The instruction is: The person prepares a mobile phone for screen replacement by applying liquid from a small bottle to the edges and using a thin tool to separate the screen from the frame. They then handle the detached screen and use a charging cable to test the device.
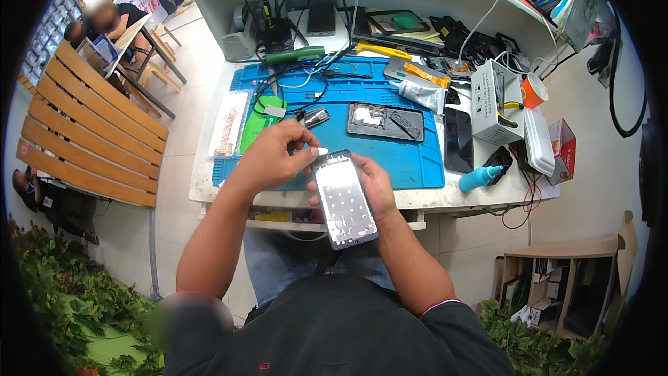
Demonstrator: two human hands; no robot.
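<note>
My right hand (376, 184) holds a phone's display frame (346, 202) above the table's front edge. Its bare inner side faces up, bright silver with dots and pale patches and a dark rim. Fingertips of the right hand show past its left edge. At the frame's top left corner, my left hand (271, 157) is closed in a pinch on a small white piece (321, 152), too small to name. Just beyond my hands, an opened phone housing (385, 122) with inner parts lies on the blue work mat (334, 160). A small dark metallic part (314, 118) lies near the left hand.
Cables and a green-handled tool (296, 55) lie at the mat's back. To the right are a white tube (419, 95), a black phone (458, 141), a blue bottle (480, 178) and a white box (497, 102). A slatted wooden bench (97, 125) stands left; people sit beyond.
</note>
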